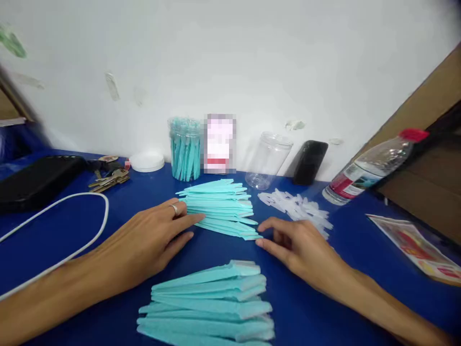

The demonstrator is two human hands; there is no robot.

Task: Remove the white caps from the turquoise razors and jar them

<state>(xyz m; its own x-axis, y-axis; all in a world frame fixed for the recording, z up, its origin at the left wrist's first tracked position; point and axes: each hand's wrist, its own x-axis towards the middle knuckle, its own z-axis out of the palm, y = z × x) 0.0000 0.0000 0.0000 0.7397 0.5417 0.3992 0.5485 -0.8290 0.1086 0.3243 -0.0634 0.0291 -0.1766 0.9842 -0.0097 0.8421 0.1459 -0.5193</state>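
Turquoise sticks fan out up front. Left hand, fingers spread, touches the far bundle; right hand's thumb and forefinger stand apart at its tips.

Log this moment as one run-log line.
left hand: on far teal strips; right hand: at their right ends; near teal strips: untouched; white pieces: beyond right hand

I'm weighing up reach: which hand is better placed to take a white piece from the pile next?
Probably the right hand: it is close beside the white pieces. The left hand is at the opposite end of the farther teal pieces, which lie between.
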